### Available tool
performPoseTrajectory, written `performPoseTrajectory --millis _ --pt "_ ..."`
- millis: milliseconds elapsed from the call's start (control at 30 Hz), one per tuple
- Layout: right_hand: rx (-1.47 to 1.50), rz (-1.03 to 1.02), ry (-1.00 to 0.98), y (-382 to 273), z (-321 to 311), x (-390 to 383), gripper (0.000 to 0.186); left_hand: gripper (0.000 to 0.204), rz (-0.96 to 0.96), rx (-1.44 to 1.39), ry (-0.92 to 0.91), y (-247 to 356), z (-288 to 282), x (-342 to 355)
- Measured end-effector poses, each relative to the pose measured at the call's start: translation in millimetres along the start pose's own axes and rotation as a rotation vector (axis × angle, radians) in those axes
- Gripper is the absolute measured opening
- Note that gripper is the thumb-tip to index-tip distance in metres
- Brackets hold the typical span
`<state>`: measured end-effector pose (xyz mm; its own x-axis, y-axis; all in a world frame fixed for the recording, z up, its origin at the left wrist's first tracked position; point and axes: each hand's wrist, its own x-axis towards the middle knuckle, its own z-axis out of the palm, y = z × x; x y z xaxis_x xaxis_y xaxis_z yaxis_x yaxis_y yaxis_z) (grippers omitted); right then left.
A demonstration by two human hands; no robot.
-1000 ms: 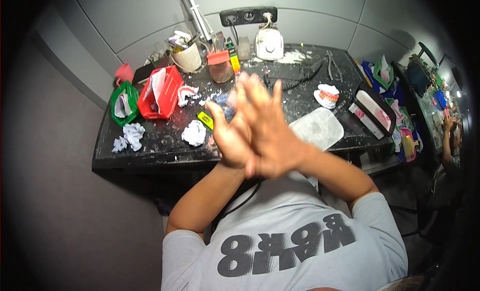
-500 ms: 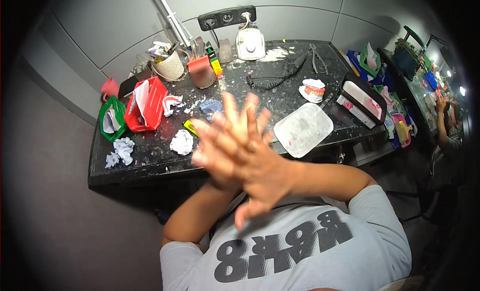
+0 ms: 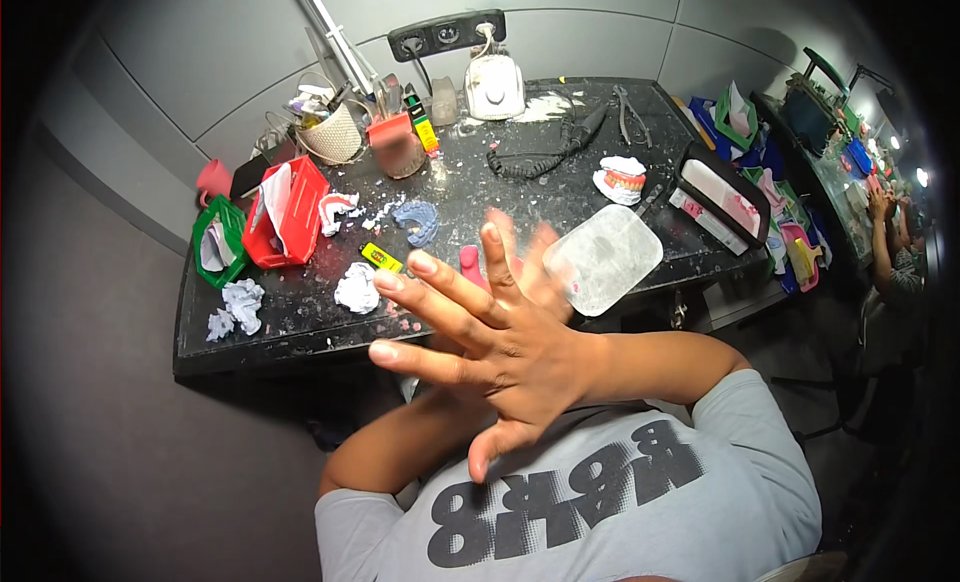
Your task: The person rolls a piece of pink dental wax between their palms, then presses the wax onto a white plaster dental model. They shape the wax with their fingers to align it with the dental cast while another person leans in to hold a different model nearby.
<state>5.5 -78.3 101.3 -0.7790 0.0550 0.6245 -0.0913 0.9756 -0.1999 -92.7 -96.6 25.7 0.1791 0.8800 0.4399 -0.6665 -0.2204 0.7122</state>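
Note:
My right hand is held above the front edge of the black workbench, its fingers spread wide and nothing in it. Behind it my left hand is largely covered and blurred by motion; the fingers that show are stretched out. The two forearms cross in front of my grey T-shirt. Partly hidden under the fingers lies a pink object. Near the fingertips are a yellow lighter-like piece, a crumpled white paper and a blue-grey dental arch piece.
A whitish plate lies right of my hands, with a denture model behind it. Pliers and a coiled-cable handpiece are farther back. Red and green trays stand left, an open black case right. A person works far right.
My hands, overlapped with fingers crossing before, have slid past each other. The left hand has shifted right behind the right one. The pink object has come into view.

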Motion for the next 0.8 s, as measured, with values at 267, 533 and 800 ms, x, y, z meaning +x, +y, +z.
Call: performPoseTrajectory --millis 267,533,800 --pt "0.017 -0.059 0.057 -1 -2 1 0.106 0.099 0.436 -0.384 0.001 -8 13 14" --pt "-0.091 -0.086 0.050 3 2 6 0.110 0.097 0.225 -0.776 -0.289 -16 -20 -15" --pt "-0.069 -0.009 0.141 11 -3 0 0.105 0.102 -0.001 -0.661 0.272 8 23 -13"
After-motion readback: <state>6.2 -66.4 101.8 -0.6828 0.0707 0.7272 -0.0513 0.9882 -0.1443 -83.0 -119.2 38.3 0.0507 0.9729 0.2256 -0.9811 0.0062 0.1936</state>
